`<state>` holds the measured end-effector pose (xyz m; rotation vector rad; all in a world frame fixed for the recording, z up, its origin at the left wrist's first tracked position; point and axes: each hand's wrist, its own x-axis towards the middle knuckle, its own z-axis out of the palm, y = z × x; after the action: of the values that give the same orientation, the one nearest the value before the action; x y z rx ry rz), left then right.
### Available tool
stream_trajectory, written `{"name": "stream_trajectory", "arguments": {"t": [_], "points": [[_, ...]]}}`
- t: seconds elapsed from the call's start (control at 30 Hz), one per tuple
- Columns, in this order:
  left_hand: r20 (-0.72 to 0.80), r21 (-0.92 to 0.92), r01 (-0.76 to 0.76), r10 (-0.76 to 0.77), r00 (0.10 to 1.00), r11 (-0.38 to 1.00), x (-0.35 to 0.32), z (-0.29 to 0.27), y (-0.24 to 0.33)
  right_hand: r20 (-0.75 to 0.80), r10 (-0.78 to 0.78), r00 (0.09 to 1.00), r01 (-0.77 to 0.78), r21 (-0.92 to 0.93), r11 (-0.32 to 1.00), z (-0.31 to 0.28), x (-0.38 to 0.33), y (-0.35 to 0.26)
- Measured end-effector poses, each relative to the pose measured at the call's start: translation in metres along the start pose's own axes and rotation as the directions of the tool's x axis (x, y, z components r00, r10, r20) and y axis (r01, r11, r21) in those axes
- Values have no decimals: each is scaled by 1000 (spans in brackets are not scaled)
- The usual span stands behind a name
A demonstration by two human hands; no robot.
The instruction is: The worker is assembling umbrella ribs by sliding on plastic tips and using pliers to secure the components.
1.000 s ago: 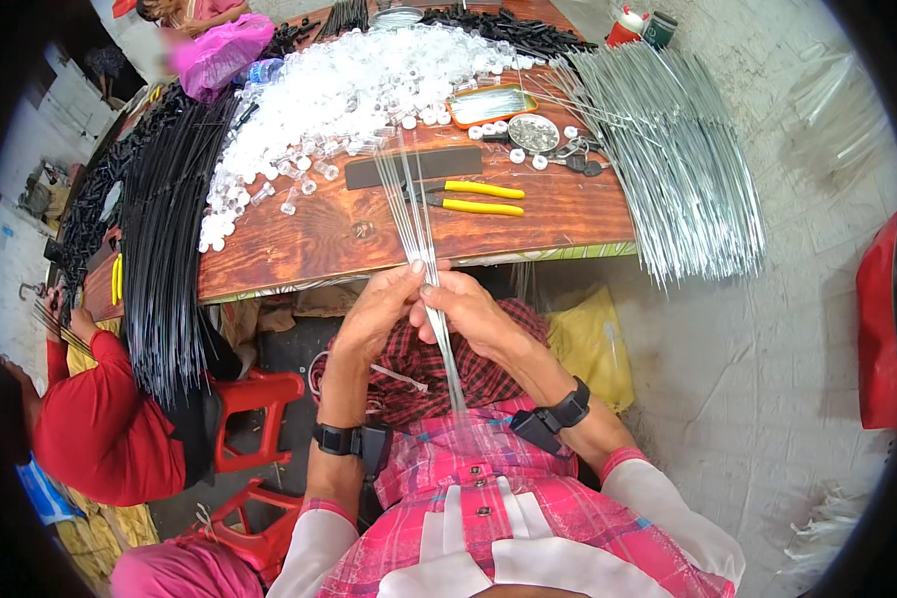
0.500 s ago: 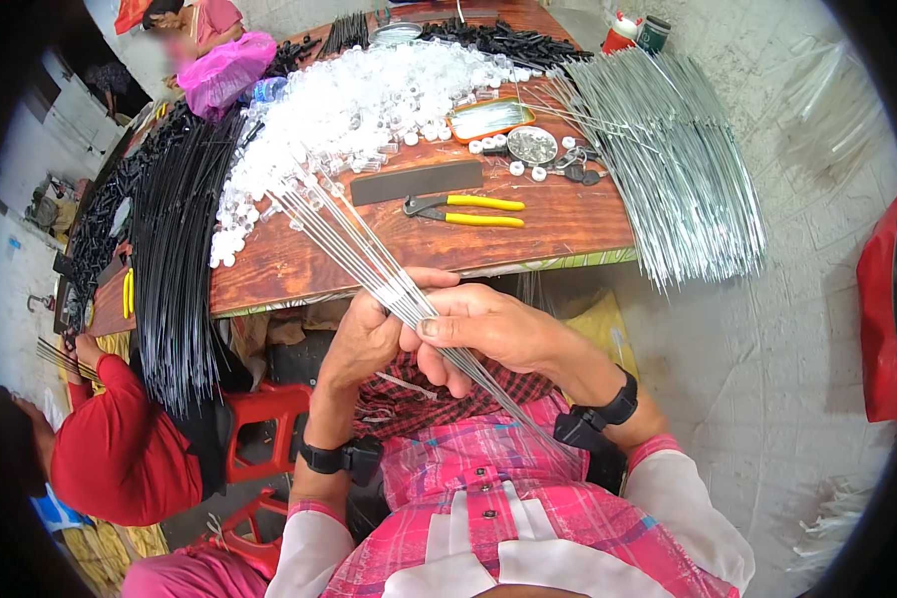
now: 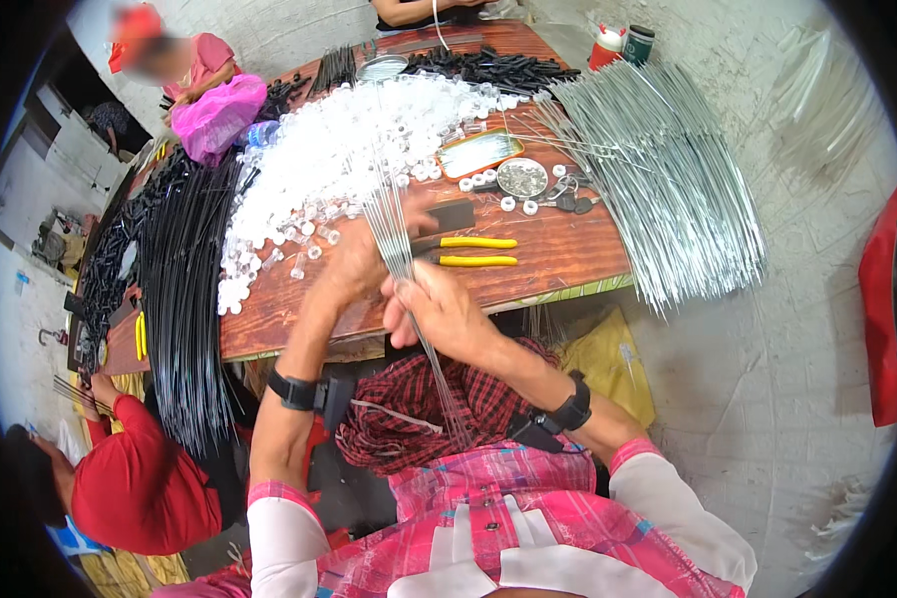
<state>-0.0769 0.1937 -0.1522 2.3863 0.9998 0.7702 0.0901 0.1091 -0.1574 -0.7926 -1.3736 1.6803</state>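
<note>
A bundle of thin silvery metal rods point(image 3: 393, 234) slants up from my lap toward the table, its upper ends fanned out. My right hand point(image 3: 441, 311) is closed round the lower part, with the long thin ends trailing below it. Higher up, my left hand point(image 3: 354, 261) lies against the bundle from behind. Its fingers are smeared by motion and partly covered by the rods, so its grip is unclear. Just beyond my hands are yellow-handled pliers point(image 3: 476, 261) and a dark flat block point(image 3: 456, 215), partly hidden by my left hand.
A heap of clear and white plastic pieces point(image 3: 319, 149) covers the table's middle. Silvery rods point(image 3: 668, 189) lie at right, black rods point(image 3: 184, 299) at left. An orange-rimmed tray point(image 3: 480, 152) and a round dish point(image 3: 521, 178) sit behind the pliers. A person in red point(image 3: 145, 473) works at left.
Both hands have moved up and forward over the table's edge with the rods, which now stand steeper. My left hand has slid higher along the bundle and partly covers the dark block.
</note>
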Motion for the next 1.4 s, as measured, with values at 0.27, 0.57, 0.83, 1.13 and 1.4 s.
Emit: {"name": "stream_trajectory", "arguments": {"t": [0.27,0.57,0.83,1.13,1.4], "points": [[55,114,-81,76,996,990,-8,13,-11,4,-84,996,84,-85,993,-9,-11,68],[-25,170,-151,158,987,974,-17,28,-34,106,-511,853,286,-914,288,-60,-16,24],[-3,95,-140,141,990,986,-16,28,-33,94,-538,838,183,-976,116,-107,7,27],[-32,178,-190,198,980,966,-19,27,-34,1,-636,772,-12,-1000,-17,-126,-36,6],[-37,-6,-117,117,992,993,-14,25,-27,-11,-372,928,248,-726,641,-29,-17,45]]}}
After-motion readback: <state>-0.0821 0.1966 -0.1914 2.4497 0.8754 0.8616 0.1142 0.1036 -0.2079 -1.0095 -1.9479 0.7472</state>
